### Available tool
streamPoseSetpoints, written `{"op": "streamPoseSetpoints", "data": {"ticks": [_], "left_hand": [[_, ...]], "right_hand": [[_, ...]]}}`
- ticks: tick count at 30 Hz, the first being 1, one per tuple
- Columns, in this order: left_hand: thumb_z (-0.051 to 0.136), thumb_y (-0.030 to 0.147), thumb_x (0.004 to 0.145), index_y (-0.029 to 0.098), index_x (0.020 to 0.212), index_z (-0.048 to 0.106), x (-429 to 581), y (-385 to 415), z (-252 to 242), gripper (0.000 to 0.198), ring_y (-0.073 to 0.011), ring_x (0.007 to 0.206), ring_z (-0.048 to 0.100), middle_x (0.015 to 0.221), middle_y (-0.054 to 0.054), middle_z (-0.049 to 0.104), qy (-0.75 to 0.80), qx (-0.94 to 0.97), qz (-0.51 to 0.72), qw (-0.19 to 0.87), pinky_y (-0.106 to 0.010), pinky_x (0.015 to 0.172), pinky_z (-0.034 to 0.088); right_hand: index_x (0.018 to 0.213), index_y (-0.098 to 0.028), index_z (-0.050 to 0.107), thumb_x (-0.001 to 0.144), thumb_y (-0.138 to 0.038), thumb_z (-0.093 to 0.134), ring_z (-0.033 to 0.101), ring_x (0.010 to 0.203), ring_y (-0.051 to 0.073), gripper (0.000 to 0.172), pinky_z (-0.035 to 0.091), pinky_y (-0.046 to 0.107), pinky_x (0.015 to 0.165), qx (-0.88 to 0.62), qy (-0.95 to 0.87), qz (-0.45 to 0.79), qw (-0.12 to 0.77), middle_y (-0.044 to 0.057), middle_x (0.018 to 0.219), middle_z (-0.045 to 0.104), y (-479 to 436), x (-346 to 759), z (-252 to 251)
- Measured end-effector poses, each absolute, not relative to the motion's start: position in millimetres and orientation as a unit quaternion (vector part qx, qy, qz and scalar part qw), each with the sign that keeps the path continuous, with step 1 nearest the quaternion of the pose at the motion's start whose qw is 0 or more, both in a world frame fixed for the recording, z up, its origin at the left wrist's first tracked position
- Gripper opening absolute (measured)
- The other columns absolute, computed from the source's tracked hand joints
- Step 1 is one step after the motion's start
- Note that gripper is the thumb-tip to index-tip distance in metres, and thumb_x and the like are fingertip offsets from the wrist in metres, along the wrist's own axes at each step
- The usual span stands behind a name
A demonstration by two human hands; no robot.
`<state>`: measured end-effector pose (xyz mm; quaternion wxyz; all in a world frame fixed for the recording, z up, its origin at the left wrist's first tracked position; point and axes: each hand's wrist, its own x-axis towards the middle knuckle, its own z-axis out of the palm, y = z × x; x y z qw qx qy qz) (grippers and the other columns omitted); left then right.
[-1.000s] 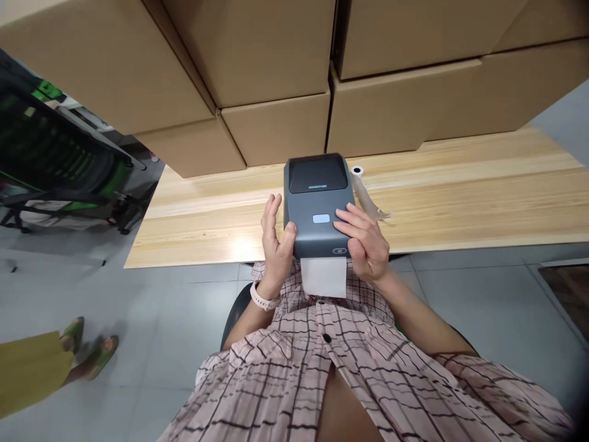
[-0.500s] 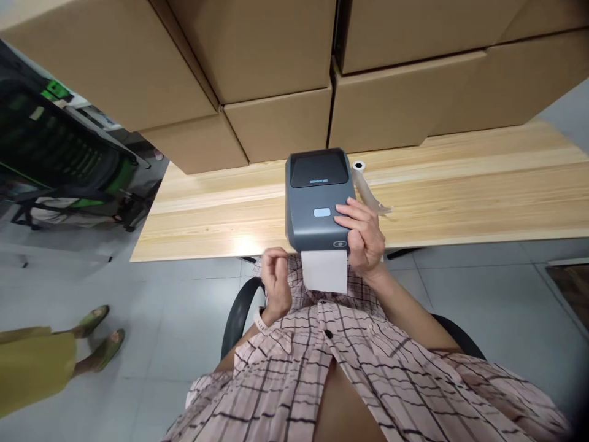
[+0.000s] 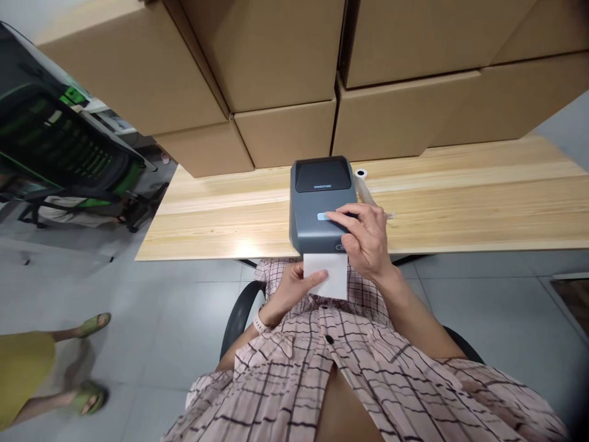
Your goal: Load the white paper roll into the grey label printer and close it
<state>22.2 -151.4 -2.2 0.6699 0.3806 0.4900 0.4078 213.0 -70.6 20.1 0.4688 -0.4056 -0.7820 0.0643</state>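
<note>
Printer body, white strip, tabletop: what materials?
Printer body: probably plastic, satin; smooth, softly rounded edges. White strip: likely paper, matte; thin, no visible shine. Tabletop: wood or wood-look laminate, can't tell which; streaked grain, slight sheen, bright reflection.

Pale lettering (image 3: 323, 186), seemingly NIIMBOT with its ending too small to read, stands on the dark lid (image 3: 322, 172) of the printer (image 3: 306, 212) by the near edge of the tabletop (image 3: 221, 227)

A wooden table (image 3: 460, 205) carries a printer (image 3: 321, 202) at its front edge; cardboard boxes (image 3: 286, 136) stand behind the printer, a paper roll (image 3: 364, 185) just right of it.
</note>
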Motion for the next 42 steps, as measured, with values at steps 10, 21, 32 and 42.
{"op": "streamPoseSetpoints", "data": {"ticks": [10,21,32,42], "left_hand": [[0.06,0.055,0.1,0.02,0.092,0.076,-13.0,-127.0,-2.5,0.039,-0.0182,0.089,0.067,0.093,-0.006,0.074,0.564,0.475,0.597,0.318,-0.031,0.083,0.053],[0.053,0.051,0.106,0.033,0.164,0.042,7.1,-115.9,-17.8,0.062,-0.0305,0.161,0.039,0.174,-0.008,0.04,0.492,0.538,0.577,0.368,-0.05,0.132,0.035],[0.025,0.068,0.107,0.038,0.168,0.033,10.4,-106.0,-14.8,0.068,-0.0274,0.17,0.008,0.178,-0.001,0.031,0.498,0.624,0.561,0.22,-0.055,0.138,0.017],[0.036,0.062,0.108,0.033,0.15,0.061,-20.8,-9.9,42.2,0.057,-0.0257,0.16,0.042,0.163,-0.003,0.056,0.429,0.619,0.608,0.253,-0.047,0.136,0.027]], "right_hand": [[0.107,-0.029,0.075,0.11,-0.038,0.044,0.039,0.158,0.031,0.033,0.013,0.064,0.132,-0.401,-0.832,0.052,0.38,-0.001,0.15,0.067,-56.1,213.7,39.6],[0.165,-0.037,0.04,0.11,-0.053,0.039,0.04,0.16,0.028,0.058,0.034,0.056,0.133,-0.436,-0.68,0.297,0.509,0.003,0.172,0.043,-76.4,239.6,-22.5],[0.172,-0.036,0.022,0.108,-0.068,0.018,0.03,0.164,0.031,0.072,0.028,0.06,0.134,-0.456,-0.692,0.279,0.485,0.004,0.178,0.03,-83.0,225.3,-3.5],[0.165,-0.03,0.033,0.101,-0.08,0.01,0.04,0.157,0.034,0.085,0.031,0.064,0.128,-0.439,-0.753,0.088,0.481,0.011,0.166,0.048,15.8,219.7,99.4]]}}
